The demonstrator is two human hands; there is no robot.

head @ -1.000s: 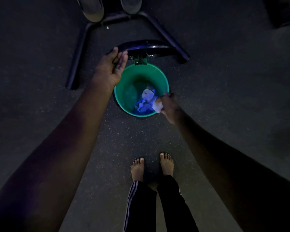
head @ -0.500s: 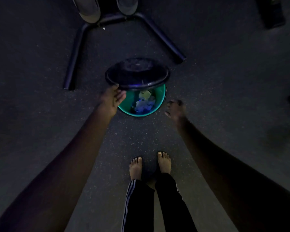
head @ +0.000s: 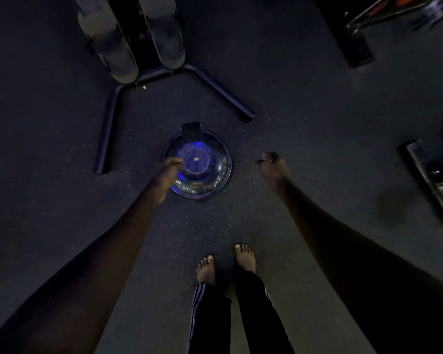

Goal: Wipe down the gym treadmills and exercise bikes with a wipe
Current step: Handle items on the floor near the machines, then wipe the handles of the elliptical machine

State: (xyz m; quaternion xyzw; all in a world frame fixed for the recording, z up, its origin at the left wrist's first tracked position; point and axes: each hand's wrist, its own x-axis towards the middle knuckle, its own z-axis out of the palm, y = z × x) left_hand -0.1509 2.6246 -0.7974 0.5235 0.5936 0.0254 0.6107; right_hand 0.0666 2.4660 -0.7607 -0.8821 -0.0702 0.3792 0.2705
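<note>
At the bottom edge of the view, dark trousers (head: 261,315) with white side stripes end at two bare feet (head: 205,269), which stand close together on a dark speckled floor (head: 241,221). Both forearms reach forward and down from the lower corners.

The left hand (head: 168,172) lies over the left rim of the bin lid (head: 207,180). Its fingers curl toward the rim, but the picture is dim and smeared there, and I cannot tell whether they grip the lid or only touch it. The right hand (head: 274,166) hangs to the right of the bin, apart from it, with its fingers loosely curled and nothing seen in them.

The lid is round, dark and glossy, with a raised centre that catches a blue glow. It sits shut over the bin. Where the wipe is cannot be told: neither hand shows it, and the lid hides the bin's inside. A dark hinge tab (head: 191,131) juts from the lid's far side.

Beyond the bin stands an exercise machine (head: 164,34); which kind is unclear. Its bent tubular base (head: 220,90) opens toward the person, one leg ending left of the bin and the other just past it on the right. Two grey shrouds rise from the crossbar.

Dark equipment (head: 432,172) sits at the right edge, and another piece (head: 356,44) lies at the far right.
</note>
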